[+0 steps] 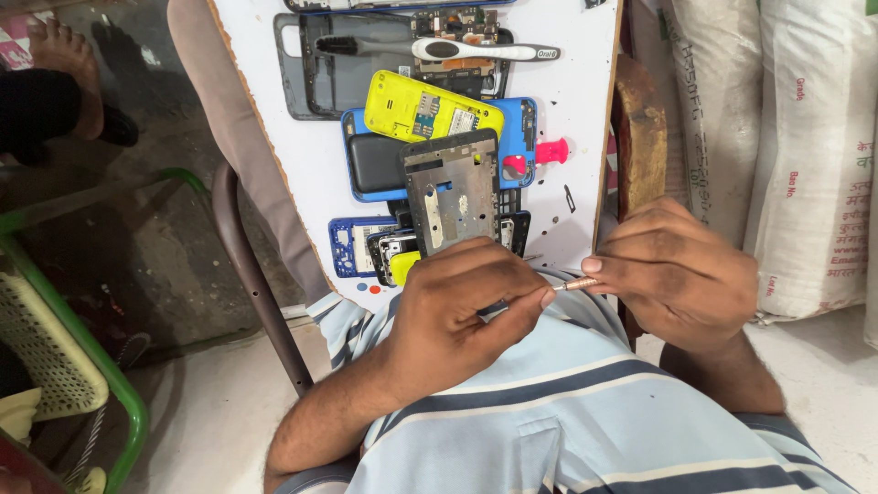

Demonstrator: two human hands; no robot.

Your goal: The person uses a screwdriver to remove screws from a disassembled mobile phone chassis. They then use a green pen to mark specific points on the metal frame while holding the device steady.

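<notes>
My left hand (462, 306) rests over the near edge of a white board (567, 101), fingers curled around a small phone part I can barely see. My right hand (672, 274) pinches a thin copper-coloured screwdriver (576, 284), its tip pointing left at my left fingertips. Just beyond my left hand lies a grey metal phone frame (453, 192) on top of a blue phone shell (517, 128) and a yellow phone back (430, 108). A smaller blue frame (350, 245) sits at the left of the pile.
A white toothbrush (457, 49) lies across a dark grey phone housing (334, 78) at the board's far end. A red-pink tool (546, 152) sits by the blue shell. White sacks (805, 155) stand at right; a green-framed chair (110, 366) and another person's foot (64, 55) at left.
</notes>
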